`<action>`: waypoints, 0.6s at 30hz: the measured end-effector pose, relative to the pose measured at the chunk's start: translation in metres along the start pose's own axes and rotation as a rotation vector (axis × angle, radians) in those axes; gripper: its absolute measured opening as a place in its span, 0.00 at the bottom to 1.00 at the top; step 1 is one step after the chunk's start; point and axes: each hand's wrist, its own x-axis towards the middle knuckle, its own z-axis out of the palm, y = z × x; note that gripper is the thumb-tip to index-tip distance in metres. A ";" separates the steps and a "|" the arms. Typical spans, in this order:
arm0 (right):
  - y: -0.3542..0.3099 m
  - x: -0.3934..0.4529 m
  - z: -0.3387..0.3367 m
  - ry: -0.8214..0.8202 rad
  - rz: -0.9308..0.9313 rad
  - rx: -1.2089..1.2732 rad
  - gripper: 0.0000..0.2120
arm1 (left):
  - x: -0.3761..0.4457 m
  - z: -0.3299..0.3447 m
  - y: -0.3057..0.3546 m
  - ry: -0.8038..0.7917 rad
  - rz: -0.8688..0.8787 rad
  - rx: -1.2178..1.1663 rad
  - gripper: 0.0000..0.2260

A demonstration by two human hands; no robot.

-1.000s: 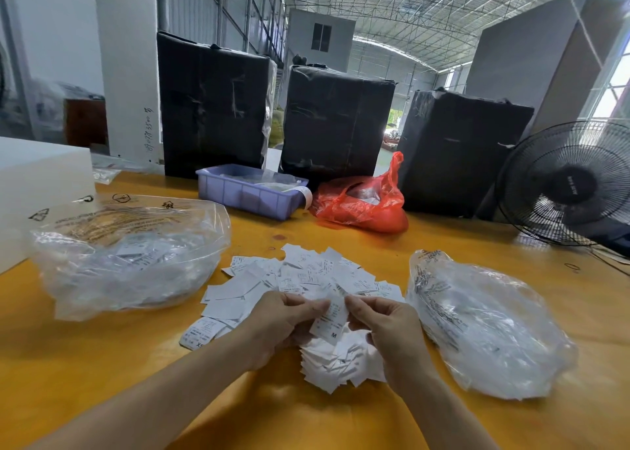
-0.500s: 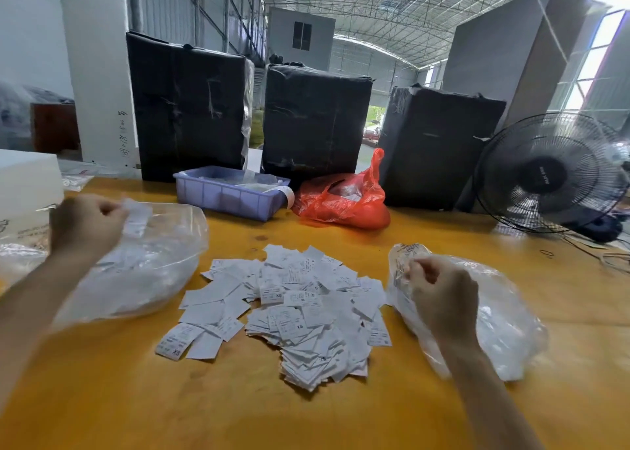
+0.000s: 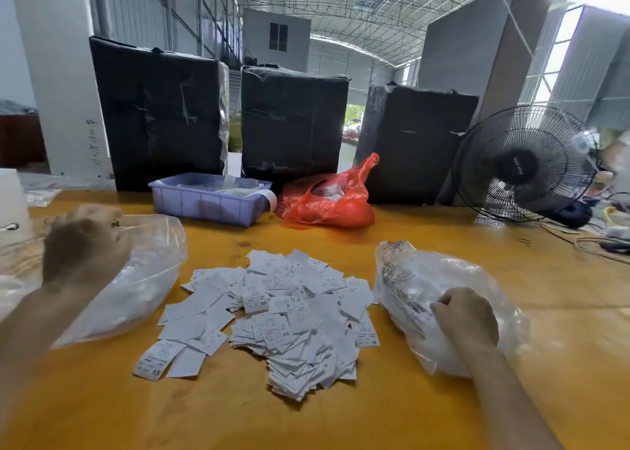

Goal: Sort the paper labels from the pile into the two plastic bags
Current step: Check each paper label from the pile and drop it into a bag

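Sitting mid-table on the yellow wooden table (image 3: 426, 234): loose pile of white paper labels (image 3: 272, 316). Left hand (image 3: 83, 248) blurred over the left clear plastic bag (image 3: 143, 279), grip unreadable. Right hand (image 3: 465, 316), fingers curled, on the right clear plastic bag (image 3: 409, 279); hold unclear.

Metal-roofed warehouse (image 3: 358, 2), yellow table (image 3: 443, 231), fan (image 3: 521, 166)

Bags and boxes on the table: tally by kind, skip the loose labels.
Clear plastic bags: 2, left bag and right bag
Red plastic bag: 1
Black wrapped boxes: 3
Purple bin: 1
Fan: 1
Total: 8
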 end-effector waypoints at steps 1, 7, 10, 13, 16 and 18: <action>0.001 0.000 0.001 0.031 0.012 -0.012 0.12 | -0.005 -0.004 0.015 0.039 0.055 -0.059 0.12; -0.005 0.005 0.002 -0.054 0.049 -0.189 0.08 | -0.032 -0.017 0.066 0.053 0.340 -0.258 0.09; -0.007 0.015 -0.003 -0.038 0.019 -0.119 0.06 | -0.047 -0.019 0.085 -0.025 0.432 -0.341 0.09; -0.005 0.019 -0.006 -0.047 -0.018 -0.037 0.08 | -0.058 -0.016 0.097 -0.096 0.522 -0.380 0.08; -0.010 0.008 -0.008 0.076 -0.098 0.096 0.14 | -0.066 -0.011 0.105 -0.162 0.542 -0.430 0.09; -0.023 -0.008 -0.012 0.264 -0.235 0.311 0.08 | -0.073 -0.005 0.111 -0.215 0.528 -0.490 0.08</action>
